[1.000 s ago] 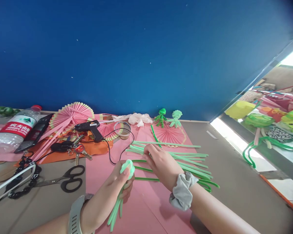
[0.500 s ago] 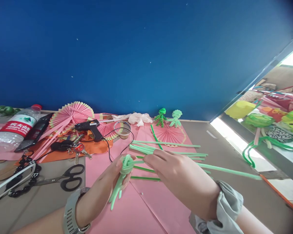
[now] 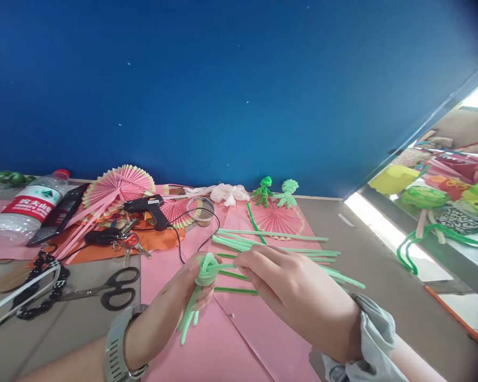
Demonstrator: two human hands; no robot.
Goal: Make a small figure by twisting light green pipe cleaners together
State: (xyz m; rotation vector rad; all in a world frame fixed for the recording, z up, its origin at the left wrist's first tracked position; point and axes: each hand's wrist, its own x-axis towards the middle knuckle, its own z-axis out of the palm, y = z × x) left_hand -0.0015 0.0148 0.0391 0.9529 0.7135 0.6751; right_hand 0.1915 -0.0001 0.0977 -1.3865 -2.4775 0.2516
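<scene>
My left hand (image 3: 183, 289) is closed round a pale green pipe-cleaner figure (image 3: 207, 269). Its wound, ball-like head sticks up above the fingers and several cut stems hang below. A single pale strand runs from the head to my right hand (image 3: 282, 289), whose thumb and fingers pinch it; part of this pipe cleaner (image 3: 346, 277) comes out past the far side of the hand. Behind my hands lie several loose pale green pipe cleaners (image 3: 271, 237), with darker green ones (image 3: 237, 290) between. Two finished-looking pipe-cleaner figures, one dark green (image 3: 264, 192) and one pale (image 3: 288, 193), stand by the wall.
Pink card sheets (image 3: 239, 339) cover the middle of the table. To the left are scissors (image 3: 119, 289), keys (image 3: 132, 241), a glue gun (image 3: 149, 207) with its cord, a tape roll (image 3: 201, 209), paper fans (image 3: 117, 188) and a water bottle (image 3: 32, 207). A blue wall (image 3: 223, 95) stands behind.
The free end of the strand on the right has drawn in leftward, so less of it shows past my right hand. Both hands have barely moved.
</scene>
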